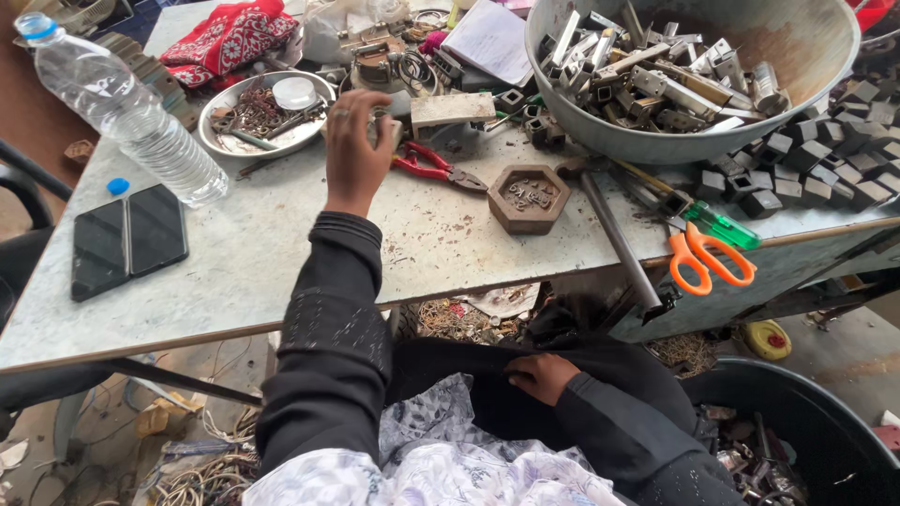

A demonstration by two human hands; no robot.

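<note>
Reaching left hand (354, 150) | small part hidden | right hand (541, 377) on lap

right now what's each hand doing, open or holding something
Left hand: raised over the table, fingers curled around a small metal part.
Right hand: low in the lap, gripping dark cloth.

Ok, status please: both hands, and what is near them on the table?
Left hand up on the table, fingers on a small metal part; grip unclear. Right hand down in lap on dark cloth. Red pliers just beside left hand.
</note>
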